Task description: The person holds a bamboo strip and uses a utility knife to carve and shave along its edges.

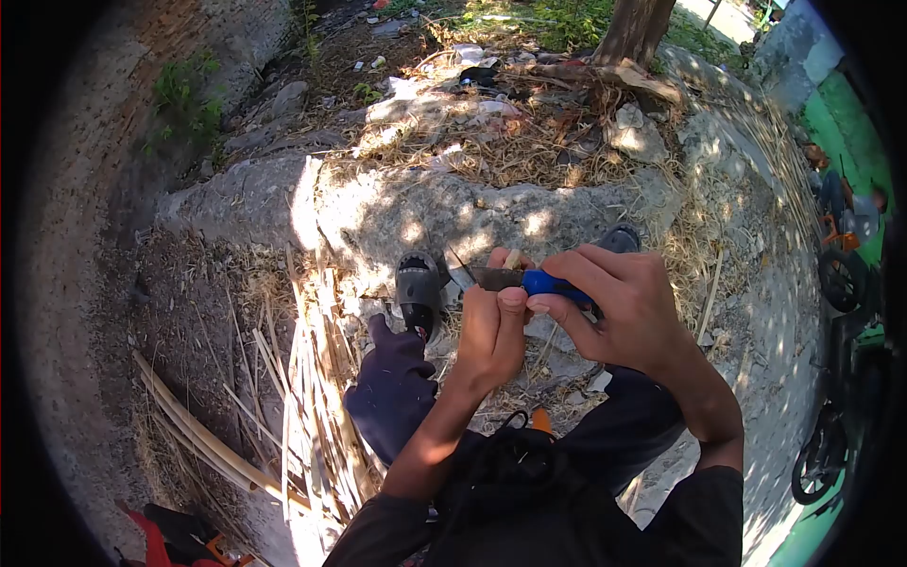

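Near the middle of the head view, my right hand is wrapped round the blue handle of a tool. Its flat grey blade points left, towards my left hand. My left hand is closed close to the blade, its thumb beside the front of the handle. A thin, pointed pale piece sticks out up and left from my left fingers. A short light tan end shows above the blade by the fingertips. The fingers hide how the pieces meet.
Long pale strips lie on the ground left of my legs, with curved poles farther left. Beyond my shoes runs a rough stone ledge. A tree trunk rises behind it. Wheels stand at the far right.
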Available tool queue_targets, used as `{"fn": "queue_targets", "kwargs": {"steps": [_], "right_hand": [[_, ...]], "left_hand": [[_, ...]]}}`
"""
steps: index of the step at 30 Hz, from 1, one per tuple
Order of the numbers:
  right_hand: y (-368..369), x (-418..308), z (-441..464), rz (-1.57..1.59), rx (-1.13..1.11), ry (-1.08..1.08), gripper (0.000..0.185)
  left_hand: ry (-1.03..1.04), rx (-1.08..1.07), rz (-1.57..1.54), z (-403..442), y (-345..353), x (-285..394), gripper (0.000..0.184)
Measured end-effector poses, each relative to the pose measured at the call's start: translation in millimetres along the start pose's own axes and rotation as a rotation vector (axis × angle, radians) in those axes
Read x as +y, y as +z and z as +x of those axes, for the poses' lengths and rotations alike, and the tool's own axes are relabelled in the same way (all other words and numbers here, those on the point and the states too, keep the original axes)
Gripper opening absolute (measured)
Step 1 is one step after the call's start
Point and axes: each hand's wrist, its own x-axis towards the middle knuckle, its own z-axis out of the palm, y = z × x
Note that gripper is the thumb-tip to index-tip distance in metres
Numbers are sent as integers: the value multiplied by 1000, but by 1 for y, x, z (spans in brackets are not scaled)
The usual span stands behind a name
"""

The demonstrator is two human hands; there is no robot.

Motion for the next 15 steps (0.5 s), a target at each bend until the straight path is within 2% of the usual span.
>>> {"fn": "queue_targets", "kwargs": {"steps": [4, 11, 15], "right_hand": [[2, -4, -2, -58, 35, -18, 28], [6, -8, -2, -100, 76, 0, 28], [5, -9, -1, -137, 98, -3, 26]], "left_hand": [[122, 24, 177, 1, -5, -3, 57], [67, 117, 104, -1, 3, -9, 60], [95, 128, 197, -4, -2, -22, 54]]}}
